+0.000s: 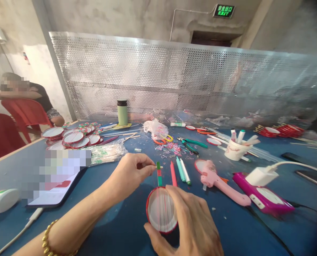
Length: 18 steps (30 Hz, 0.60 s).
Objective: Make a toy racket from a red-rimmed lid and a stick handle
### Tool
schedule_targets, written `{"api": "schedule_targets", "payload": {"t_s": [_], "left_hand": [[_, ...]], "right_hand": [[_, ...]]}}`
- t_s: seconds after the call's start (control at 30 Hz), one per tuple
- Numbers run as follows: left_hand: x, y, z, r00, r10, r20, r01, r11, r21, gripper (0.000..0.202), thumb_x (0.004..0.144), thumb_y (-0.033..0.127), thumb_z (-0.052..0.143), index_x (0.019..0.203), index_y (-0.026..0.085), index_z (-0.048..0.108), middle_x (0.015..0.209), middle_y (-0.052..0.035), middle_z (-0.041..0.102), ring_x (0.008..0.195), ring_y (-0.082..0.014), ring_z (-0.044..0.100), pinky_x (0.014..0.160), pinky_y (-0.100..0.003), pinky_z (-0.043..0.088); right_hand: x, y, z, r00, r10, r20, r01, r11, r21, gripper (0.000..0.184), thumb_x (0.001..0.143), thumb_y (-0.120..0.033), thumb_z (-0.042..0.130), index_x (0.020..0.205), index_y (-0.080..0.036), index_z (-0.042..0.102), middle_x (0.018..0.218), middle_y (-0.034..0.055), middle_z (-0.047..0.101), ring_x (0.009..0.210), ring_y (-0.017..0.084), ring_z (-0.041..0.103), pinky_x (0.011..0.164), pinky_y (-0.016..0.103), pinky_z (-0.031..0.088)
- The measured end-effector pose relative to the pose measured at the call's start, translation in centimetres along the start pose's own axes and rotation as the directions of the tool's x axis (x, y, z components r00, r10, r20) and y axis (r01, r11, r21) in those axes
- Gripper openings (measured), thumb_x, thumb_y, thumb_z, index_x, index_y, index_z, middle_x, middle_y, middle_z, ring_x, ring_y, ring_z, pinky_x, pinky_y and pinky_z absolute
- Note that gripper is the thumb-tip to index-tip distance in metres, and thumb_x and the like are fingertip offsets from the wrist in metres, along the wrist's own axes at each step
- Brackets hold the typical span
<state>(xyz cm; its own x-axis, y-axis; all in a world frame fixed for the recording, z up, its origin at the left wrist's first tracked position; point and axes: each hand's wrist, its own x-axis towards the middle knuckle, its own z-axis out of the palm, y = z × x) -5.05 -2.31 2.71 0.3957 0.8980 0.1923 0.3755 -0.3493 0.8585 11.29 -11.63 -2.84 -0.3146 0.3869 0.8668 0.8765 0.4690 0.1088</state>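
My right hand (190, 220) grips a small round stringed toy instrument (161, 211), its thumb and fingers around the rim. The instrument has a pale face, a red rim and thin strings running across it. A flat green and red neck (159, 177) extends from the rim, away from me. At the tip of that neck, my left hand (135, 174) pinches one end of a small pale peg (161, 167) set crosswise; the fingertips hide part of it. Just right of the neck lie a red pen (173, 173) and two capped markers (183, 171).
A pink glue gun (225, 186), a purple power strip (263, 195) and a paper cup (235, 150) of markers stand at right. Pliers (192, 144) and scattered small bands (171, 150) lie ahead. At left are a phone (59, 185) and stacked red-rimmed discs (73, 137). A person (38, 94) sits beyond.
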Motion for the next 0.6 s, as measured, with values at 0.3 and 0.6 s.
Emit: {"api": "schedule_targets", "payload": {"t_s": [0.3, 0.6], "left_hand": [[-0.14, 0.09, 0.05, 1.0, -0.016, 0.012, 0.016, 1.0, -0.008, 0.018, 0.081, 0.029, 0.059, 0.078, 0.015, 0.069, 0.062, 0.0007, 0.06, 0.055, -0.0102, 0.048, 0.053, -0.023, 0.036], [-0.11, 0.29, 0.05, 1.0, -0.013, -0.007, 0.012, 1.0, -0.016, 0.018, 0.079, 0.03, 0.059, 0.077, 0.016, 0.07, 0.056, 0.002, 0.056, 0.053, -0.01, 0.046, 0.051, -0.022, 0.034]], "right_hand": [[-0.04, -0.1, 0.0, 1.0, 0.011, -0.001, -0.011, 1.0, -0.007, 0.05, 0.081, -0.04, 0.067, 0.118, -0.009, 0.057, 0.099, 0.0163, 0.071, 0.086, 0.027, 0.068, 0.07, 0.039, 0.053], [-0.03, -0.27, -0.14, 1.0, 0.017, 0.006, -0.017, 1.0, -0.015, 0.05, 0.082, -0.041, 0.067, 0.119, -0.008, 0.057, 0.099, 0.017, 0.071, 0.086, 0.028, 0.068, 0.07, 0.04, 0.053]]}}
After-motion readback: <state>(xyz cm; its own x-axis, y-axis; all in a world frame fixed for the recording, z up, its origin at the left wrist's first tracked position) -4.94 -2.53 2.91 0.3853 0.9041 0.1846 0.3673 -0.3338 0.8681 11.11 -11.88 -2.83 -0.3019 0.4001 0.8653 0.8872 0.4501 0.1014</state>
